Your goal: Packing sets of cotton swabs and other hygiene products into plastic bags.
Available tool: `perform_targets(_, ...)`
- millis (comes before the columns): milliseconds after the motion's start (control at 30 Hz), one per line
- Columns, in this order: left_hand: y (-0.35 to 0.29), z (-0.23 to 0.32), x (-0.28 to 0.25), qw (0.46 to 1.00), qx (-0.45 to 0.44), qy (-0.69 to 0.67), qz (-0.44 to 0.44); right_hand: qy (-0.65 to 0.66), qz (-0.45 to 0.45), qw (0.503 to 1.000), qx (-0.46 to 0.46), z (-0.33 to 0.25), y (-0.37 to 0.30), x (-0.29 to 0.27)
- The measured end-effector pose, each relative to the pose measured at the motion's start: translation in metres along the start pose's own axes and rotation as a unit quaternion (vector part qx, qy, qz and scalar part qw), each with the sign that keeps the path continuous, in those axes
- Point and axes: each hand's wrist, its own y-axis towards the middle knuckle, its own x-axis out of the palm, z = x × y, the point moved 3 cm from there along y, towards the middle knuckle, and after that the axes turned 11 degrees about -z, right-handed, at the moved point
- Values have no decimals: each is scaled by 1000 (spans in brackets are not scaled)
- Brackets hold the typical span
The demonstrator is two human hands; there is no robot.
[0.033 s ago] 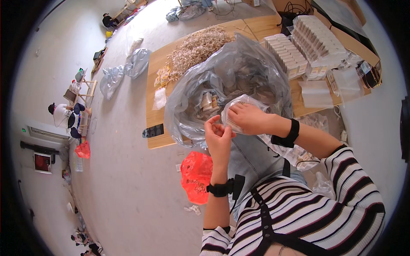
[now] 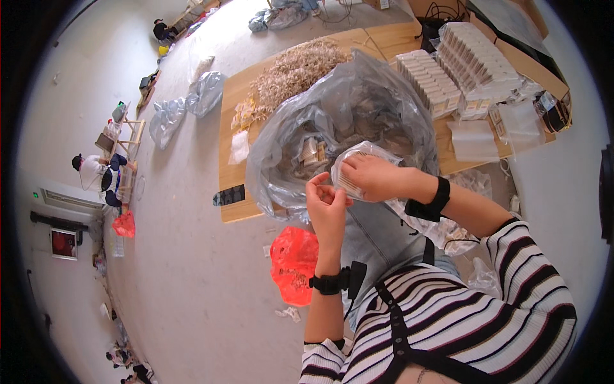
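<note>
My right hand point(image 2: 372, 177) reaches into a clear plastic bag point(image 2: 366, 149), fingers bent down over a row of thin, pale, flat pieces point(image 2: 348, 185) packed side by side. At the lower left edge of that bag is my left hand point(image 2: 328, 208), its thumb and fingertips closed together on the plastic. Both hands work just above the near rim of a big grey plastic sack point(image 2: 272, 144), which lies open on the table edge. Inside the sack sits a small bundle of similar pale pieces point(image 2: 311, 152). The fingertips of my right hand are partly hidden.
A heap of small pale pieces point(image 2: 297, 70) lies on the wooden table point(image 2: 233, 137). Stacked packets point(image 2: 476, 61) and flat clear bags point(image 2: 473, 141) stand at the right. A red plastic bag point(image 2: 294, 265) rests on the floor. Another person point(image 2: 105, 176) sits far left.
</note>
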Motion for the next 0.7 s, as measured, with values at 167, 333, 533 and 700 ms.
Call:
perform_targets(167,2,-1,-4,1000,-4,-25,7,215,-14,975,-51,18,3,-7)
perform_targets(333,1,6,4,999,-24,-16,-15,88,-15,996,28,6,7,-5)
perform_targets(533,25,-6,-17,994,-33,-94,-38,12,83,996,-12,16,-5,-5)
perform_targets(700,98,-86,-74,967,23,241,80,127,92,987,-30,6,-16,-2)
